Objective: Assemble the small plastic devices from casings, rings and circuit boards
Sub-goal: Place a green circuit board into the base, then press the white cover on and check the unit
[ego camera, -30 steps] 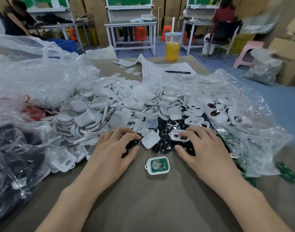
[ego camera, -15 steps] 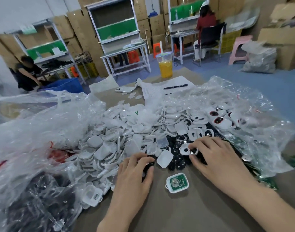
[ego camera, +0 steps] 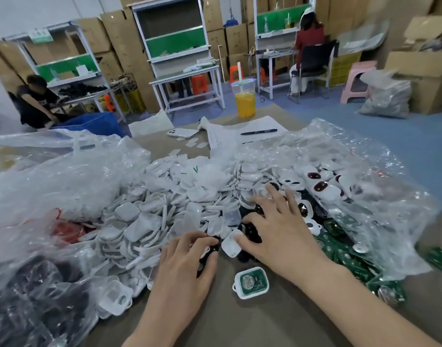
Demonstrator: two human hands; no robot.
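We're picking parts: L hand (ego camera: 182,269) pinching a black ring (ego camera: 213,242), R hand (ego camera: 277,231) splayed wide over pile (ego camera: 152,216); next, prob. fitting ring onto casing w/ board (ego camera: 251,283)

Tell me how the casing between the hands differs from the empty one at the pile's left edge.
The filled casing holds a green board with a round silver part; the left casing is empty. The filled casing lies alone on bare table; the left casing touches the pile. Both are white, rounded, open side up.
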